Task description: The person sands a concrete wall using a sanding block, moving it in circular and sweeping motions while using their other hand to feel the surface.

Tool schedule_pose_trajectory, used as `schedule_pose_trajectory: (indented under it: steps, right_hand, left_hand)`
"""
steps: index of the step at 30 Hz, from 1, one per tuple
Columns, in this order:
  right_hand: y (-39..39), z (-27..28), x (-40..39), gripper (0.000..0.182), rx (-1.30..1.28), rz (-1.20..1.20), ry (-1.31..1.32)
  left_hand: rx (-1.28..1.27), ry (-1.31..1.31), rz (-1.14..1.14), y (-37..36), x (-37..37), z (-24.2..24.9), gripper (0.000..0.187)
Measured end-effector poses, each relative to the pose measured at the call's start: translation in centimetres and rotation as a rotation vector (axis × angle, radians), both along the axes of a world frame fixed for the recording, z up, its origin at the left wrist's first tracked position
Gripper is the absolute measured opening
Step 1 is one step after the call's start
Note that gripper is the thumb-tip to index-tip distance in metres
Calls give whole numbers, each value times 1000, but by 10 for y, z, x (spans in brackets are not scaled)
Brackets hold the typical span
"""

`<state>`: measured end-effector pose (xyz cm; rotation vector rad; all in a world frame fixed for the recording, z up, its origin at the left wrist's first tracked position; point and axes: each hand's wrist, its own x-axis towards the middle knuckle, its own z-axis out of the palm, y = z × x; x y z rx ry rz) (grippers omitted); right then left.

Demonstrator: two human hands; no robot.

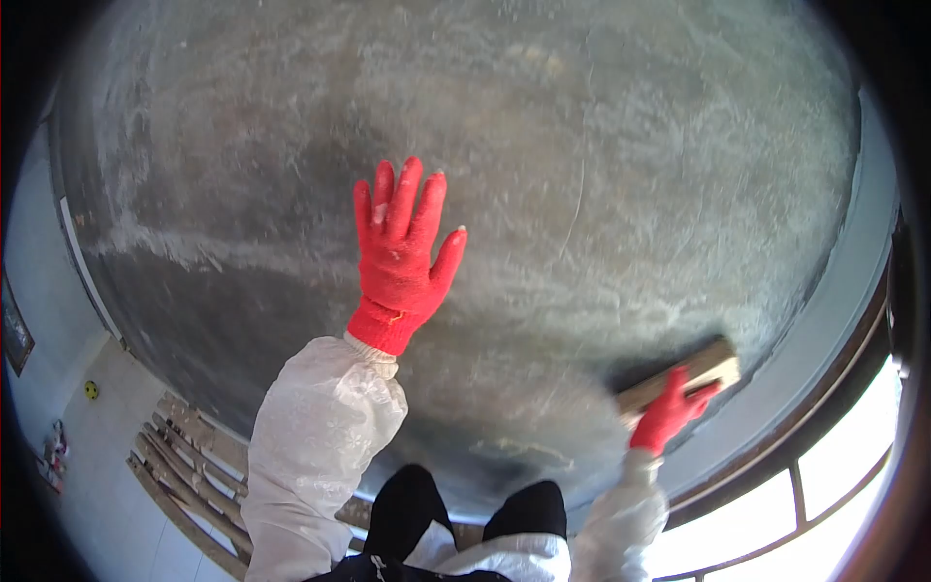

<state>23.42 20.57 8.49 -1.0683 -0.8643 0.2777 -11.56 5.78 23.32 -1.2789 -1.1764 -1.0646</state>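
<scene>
Mottled grey surface [553, 213]; left hand [396, 257] splayed, right hand [671, 411] gripping oblong wooden block [718, 365].

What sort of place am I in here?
Probably a room under renovation: a broad grey plaster-like surface fills most of the view, the gloved right hand holds a wooden block to it, and rough wooden poles show at lower left.

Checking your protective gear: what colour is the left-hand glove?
The left-hand glove is bright red, seen best in the head view, the only one.
</scene>
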Motion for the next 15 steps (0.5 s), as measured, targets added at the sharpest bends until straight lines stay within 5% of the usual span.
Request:
schedule_pose_trajectory:
  steps: [2, 5, 7, 11, 13, 15]
  right_hand:
    - [-3, -43, -48, 106, 271, -227, -579]
    - [-48, -36, -102, 99, 647, 15, -1118]
    - [-43, -37, -93, 96, 683, 144, -1161]
    - [1, -23, -13, 97, 288, -293, -753]
    - [51, -24, 52, 92, 143, -293, -376]
    - [26, 28, 64, 81, 81, 109, 345]
  left_hand:
    - [-42, 30, 55, 15, 1, 21, 61]
    - [-113, 55, 161, 35, 1, 31, 63]
    - [-95, 81, 164, 35, -5, 32, 63]
    - [-107, 157, 144, 14, -29, 59, 59]
    - [-105, 191, 165, 9, -39, 77, 58]
    - [-81, 168, 139, 13, -40, 77, 55]
